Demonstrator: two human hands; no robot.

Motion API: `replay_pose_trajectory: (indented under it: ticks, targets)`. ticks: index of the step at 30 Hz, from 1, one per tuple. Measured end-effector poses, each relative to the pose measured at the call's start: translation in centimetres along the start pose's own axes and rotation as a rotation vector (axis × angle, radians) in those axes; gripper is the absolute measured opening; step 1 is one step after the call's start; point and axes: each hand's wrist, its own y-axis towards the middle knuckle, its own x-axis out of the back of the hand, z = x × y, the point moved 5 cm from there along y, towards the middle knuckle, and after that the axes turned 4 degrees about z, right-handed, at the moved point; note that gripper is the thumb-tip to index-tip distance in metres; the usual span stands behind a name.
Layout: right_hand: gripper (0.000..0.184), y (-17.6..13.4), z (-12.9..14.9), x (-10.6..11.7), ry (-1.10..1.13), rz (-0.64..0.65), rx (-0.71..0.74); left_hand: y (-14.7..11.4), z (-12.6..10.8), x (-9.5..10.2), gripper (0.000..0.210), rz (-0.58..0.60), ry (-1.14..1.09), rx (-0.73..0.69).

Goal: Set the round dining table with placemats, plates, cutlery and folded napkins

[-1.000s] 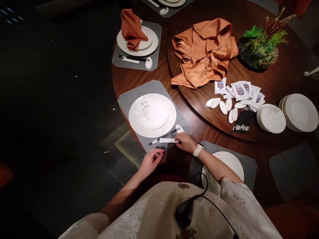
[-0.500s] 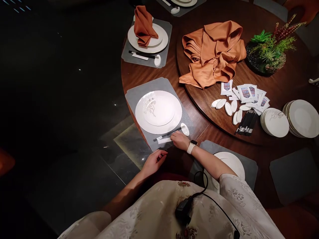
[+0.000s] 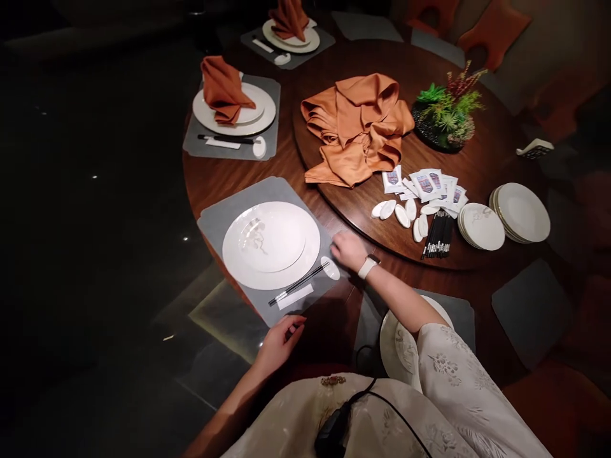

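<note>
My right hand [image 3: 349, 250], with a watch [image 3: 368, 266] at the wrist, hovers by the right edge of a grey placemat [image 3: 214, 219]. Its fingers are loosely bent and no object shows in them. Just below it on the mat lies an oval white chopstick rest [image 3: 330, 268] with black chopsticks [image 3: 300, 284] leaning on it. A slim white packet [image 3: 296, 297] lies alongside the chopsticks. Two stacked white plates [image 3: 272, 245] fill the mat's middle. My left hand [image 3: 281, 340] hangs at the table edge below the packet, fingers relaxed and apart, holding nothing.
On the raised turntable sit orange napkins [image 3: 363, 127], a plant arrangement [image 3: 449, 114], printed sachets [image 3: 427, 184], loose chopstick rests [image 3: 402, 215], bundled chopsticks [image 3: 438, 234] and plate stacks [image 3: 481, 226]. A set place with a folded napkin [image 3: 224, 92] lies beyond. Plates [image 3: 398, 350] are under my right forearm.
My right hand has left the white packet beside the chopsticks and moved up and right, past the chopstick rest. My left hand stays near the table edge. The view has shifted.
</note>
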Motion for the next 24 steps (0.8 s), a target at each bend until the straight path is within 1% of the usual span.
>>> replay_pose_trajectory:
  ticks: [3,5,7,8,9,10,12,15,17,19,21,23,24]
  targets:
    - [0.028,3.1,-8.4,5.4,-0.036,-0.148,-0.313,0.3,0.4,-0.1,0.038,-0.017,-0.015,0.000]
    - [0.034,4.7,-14.3,7.8,-0.001,-0.203,-0.575,0.6,0.6,0.0,0.040,-0.034,-0.035,-0.002]
    - [0.043,5.9,-19.0,8.7,0.086,-0.218,-0.787,0.8,0.7,0.3,0.041,-0.051,-0.054,0.009]
    - [0.048,6.5,-20.7,8.8,0.131,-0.212,-0.851,0.9,0.8,0.5,0.042,-0.057,-0.062,0.019]
    - [0.054,7.2,-22.0,8.7,0.166,-0.203,-0.884,0.9,1.0,0.7,0.042,-0.061,-0.070,0.032]
    - [0.060,7.8,-22.9,8.5,0.189,-0.199,-0.900,1.0,1.2,0.9,0.043,-0.064,-0.078,0.046]
    - [0.065,8.8,-23.8,8.1,0.210,-0.216,-0.927,1.2,1.5,1.4,0.044,-0.069,-0.091,0.067]
    - [0.067,9.5,-23.9,8.0,0.214,-0.299,-0.998,1.5,1.7,2.2,0.045,-0.074,-0.095,0.075]
    - [0.070,9.3,-23.8,8.6,0.215,-0.336,-1.037,1.9,1.6,2.7,0.046,-0.070,-0.093,0.071]
    - [0.072,8.5,-23.8,9.5,0.216,-0.354,-1.053,2.4,1.3,3.0,0.047,-0.064,-0.092,0.055]
    - [0.068,6.7,-24.0,10.3,0.253,-0.354,-1.044,3.1,0.8,3.3,0.049,-0.045,-0.093,0.045]
    - [0.060,4.1,-23.7,10.4,0.374,-0.359,-1.018,4.2,0.1,3.4,0.050,-0.009,-0.107,0.050]
    - [0.054,2.5,-23.1,10.2,0.457,-0.387,-0.980,4.8,-0.5,3.4,0.050,0.016,-0.124,0.050]
